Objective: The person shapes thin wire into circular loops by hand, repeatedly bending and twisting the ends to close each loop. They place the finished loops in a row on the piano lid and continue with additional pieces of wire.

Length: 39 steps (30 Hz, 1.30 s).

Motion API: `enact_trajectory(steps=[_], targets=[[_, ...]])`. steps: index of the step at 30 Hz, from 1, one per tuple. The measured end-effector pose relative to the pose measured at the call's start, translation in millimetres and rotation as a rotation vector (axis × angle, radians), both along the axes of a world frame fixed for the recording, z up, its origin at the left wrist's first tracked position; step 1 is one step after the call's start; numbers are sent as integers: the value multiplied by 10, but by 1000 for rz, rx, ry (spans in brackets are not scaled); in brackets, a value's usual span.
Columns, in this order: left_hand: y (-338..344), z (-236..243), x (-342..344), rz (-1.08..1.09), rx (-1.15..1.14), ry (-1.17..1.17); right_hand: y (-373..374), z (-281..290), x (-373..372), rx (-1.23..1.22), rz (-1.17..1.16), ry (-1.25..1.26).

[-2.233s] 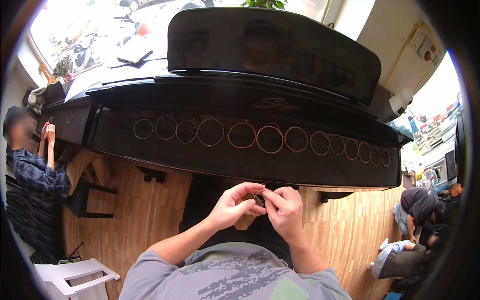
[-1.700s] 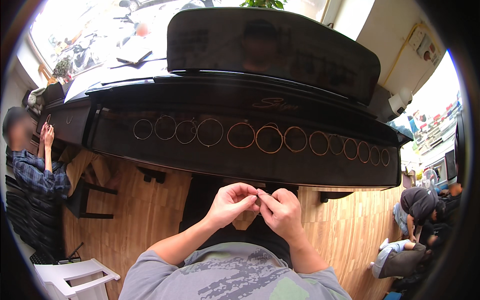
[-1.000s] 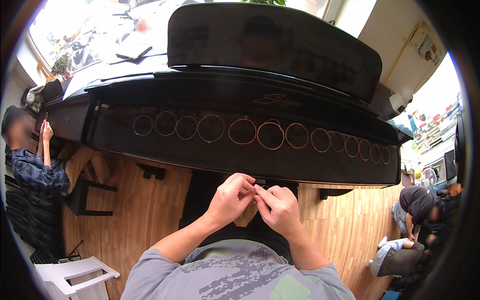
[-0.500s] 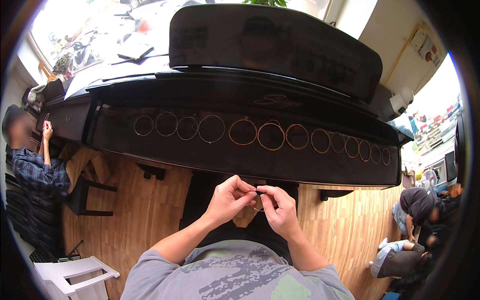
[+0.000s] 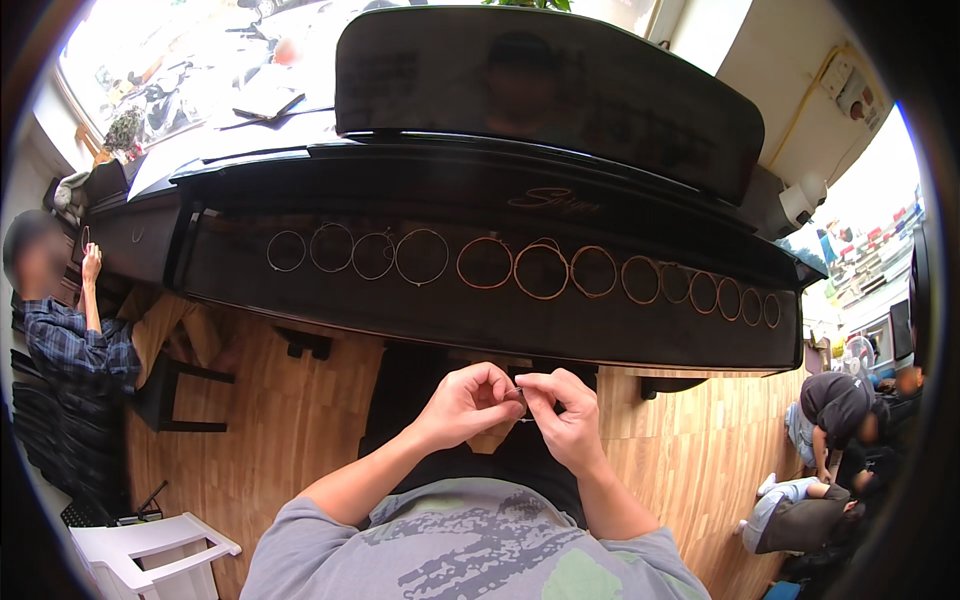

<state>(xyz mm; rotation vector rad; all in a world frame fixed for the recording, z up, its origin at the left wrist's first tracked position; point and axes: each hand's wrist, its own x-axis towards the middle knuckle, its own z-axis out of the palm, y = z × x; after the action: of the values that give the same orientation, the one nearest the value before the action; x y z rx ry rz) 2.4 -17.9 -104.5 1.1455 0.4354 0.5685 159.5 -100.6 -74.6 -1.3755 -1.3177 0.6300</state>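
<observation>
My left hand (image 5: 468, 408) and my right hand (image 5: 562, 418) meet just in front of the piano's near edge, both pinched. Between their fingertips is a thin wire (image 5: 518, 390), small and partly hidden by the fingers. A short pale end of it shows below, between the hands. Beyond them, coiled wire rings lie in a row on the piano's black lid (image 5: 400, 320). Silvery rings (image 5: 447, 258) are on the left, and copper-coloured rings (image 5: 487, 287) run from the middle to the right, shrinking toward that end.
A tall black music stand panel (image 5: 600, 110) rises behind the row. On the left a person in a plaid shirt (image 5: 70, 340) sits by a dark surface, holding a small ring. A white chair (image 5: 150, 540) stands lower left. Two people (image 5: 835, 410) crouch at right on the wooden floor.
My fingers have shifted slightly on the wire, and both hands sit a little lower. The coiled rings stay where they were. The seated person's hand has moved slightly.
</observation>
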Motion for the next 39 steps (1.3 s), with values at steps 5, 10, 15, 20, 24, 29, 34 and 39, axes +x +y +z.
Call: enact_trajectory(steps=[5,10,15,20,24,29,34,39], targets=[[-1,13,57,254,526,220,-8,-33,-14,-3,56,19],[-30,68,41,270,519,304,-1,16,-54,23,64,23],[-38,24,48,243,601,253,-24,-31,-46,1,59,30],[-53,84,44,116,95,148,-9,58,-17,15,69,-85],[-17,62,52,79,-32,143,-10,102,-58,-7,53,-131],[-2,104,52,32,-190,68,-19,135,-41,9,33,-112],[-14,103,49,15,-174,-87,-12,63,-8,55,-33,-80],[-20,105,39,145,141,-64,-40,-2,28,2,-90,142]])
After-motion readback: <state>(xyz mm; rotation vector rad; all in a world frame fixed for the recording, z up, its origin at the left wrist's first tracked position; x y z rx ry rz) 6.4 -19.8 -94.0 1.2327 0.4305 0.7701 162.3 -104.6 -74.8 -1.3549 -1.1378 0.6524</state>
